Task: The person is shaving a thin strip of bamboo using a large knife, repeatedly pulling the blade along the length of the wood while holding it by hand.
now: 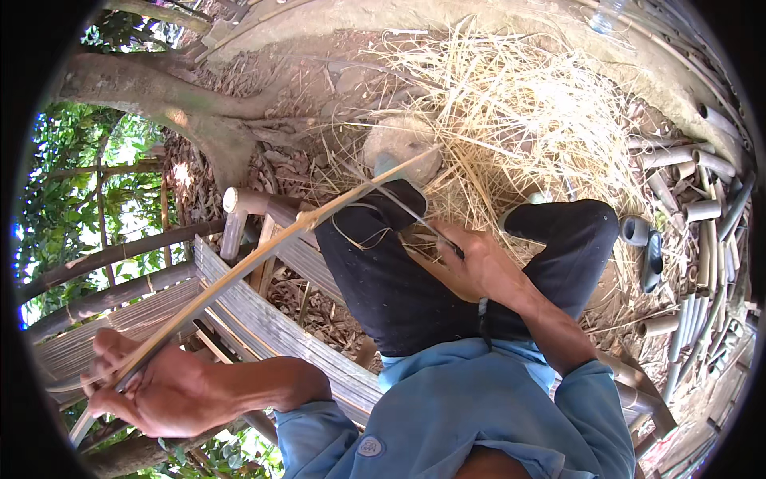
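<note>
our left hand (148, 387) has its grip pinched shut around the near end of a long, thin, pale yellow bamboo strip (263, 251), fingers curled over it and thumb on top, out over the edge of the slatted bamboo worktop (263, 327) we sit on. the strip runs in a shallow bow from that hand up and to the right, crossing above our black-trousered left knee (383, 215), and its far end reaches a pale rounded stone (399, 144) in the litter. our right hand (475, 263) is closed too, wrapped on a dark-handled knife (443, 243) over our lap; the blade is mostly hidden, and we cannot tell whether it touches the strip. a few loose fibres trail from the strip near the knee.

as for containers, short cut bamboo tube sections (690, 180) lie scattered at the right, open ends toward us, and what shows of their insides looks hollow. a clear plastic bottle (606, 16) lies at the top edge; its contents we cannot make out.

the strip itself is flat, narrow, smooth and evenly coloured, brightest where sun strikes it. beyond our knees spreads a heap of straw-coloured bamboo shavings (511, 104), with a grey tree trunk (159, 100) at left.
</note>
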A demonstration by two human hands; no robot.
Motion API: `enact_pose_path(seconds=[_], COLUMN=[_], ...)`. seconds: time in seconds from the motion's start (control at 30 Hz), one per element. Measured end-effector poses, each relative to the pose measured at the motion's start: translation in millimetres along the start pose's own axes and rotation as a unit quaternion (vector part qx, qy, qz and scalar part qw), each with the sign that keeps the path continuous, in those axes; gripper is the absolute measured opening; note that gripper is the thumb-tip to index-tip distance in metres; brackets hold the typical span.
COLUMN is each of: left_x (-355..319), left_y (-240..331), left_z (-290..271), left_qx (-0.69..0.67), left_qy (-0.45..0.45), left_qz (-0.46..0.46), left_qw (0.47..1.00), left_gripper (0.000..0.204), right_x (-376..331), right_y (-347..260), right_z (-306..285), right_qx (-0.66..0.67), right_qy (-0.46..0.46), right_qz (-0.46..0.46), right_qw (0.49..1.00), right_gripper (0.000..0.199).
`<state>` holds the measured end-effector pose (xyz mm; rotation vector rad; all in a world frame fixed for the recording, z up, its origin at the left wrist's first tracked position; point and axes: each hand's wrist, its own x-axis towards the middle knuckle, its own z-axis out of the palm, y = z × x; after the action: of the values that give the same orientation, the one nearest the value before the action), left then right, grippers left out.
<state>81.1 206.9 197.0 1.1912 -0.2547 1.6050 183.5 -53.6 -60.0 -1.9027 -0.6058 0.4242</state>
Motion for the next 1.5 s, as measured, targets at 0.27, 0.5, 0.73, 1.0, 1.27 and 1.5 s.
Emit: enact_pose_path(seconds=[0.27,0.5,0.73,1.0,1.27,1.5], left_x=[-25,-45,-62,-77,-86,-94], left_y=[-21,-16,-6,-3,1,-6], left_z=[30,14,14,15,38,27], left_qx=[0.134,0.043,0.052,0.063,0.118,0.082], left_qy=[-0.055,-0.089,-0.123,-0.078,-0.041,-0.061], left_qz=[0.051,0.023,0.042,0.086,0.109,0.137], left_qw=[0.988,0.995,0.990,0.991,0.986,0.985], left_gripper=[0.028,0.031,0.029,0.028,0.028,0.024], right_x=[3,-2,7,-3,-8,-20], right_y=[9,10,-29,-81,-96,-100], right_z=[9,8,7,19,17,26], right_qx=[0.026,-0.058,-0.092,-0.151,-0.074,-0.068], right_qy=[-0.028,-0.023,-0.041,0.002,-0.001,0.023], right_qz=[-0.032,-0.019,-0.005,-0.179,-0.190,-0.240], right_qw=[0.999,0.998,0.995,0.972,0.979,0.968], right_gripper=[0.041,0.059,0.057,0.034,0.026,0.023])
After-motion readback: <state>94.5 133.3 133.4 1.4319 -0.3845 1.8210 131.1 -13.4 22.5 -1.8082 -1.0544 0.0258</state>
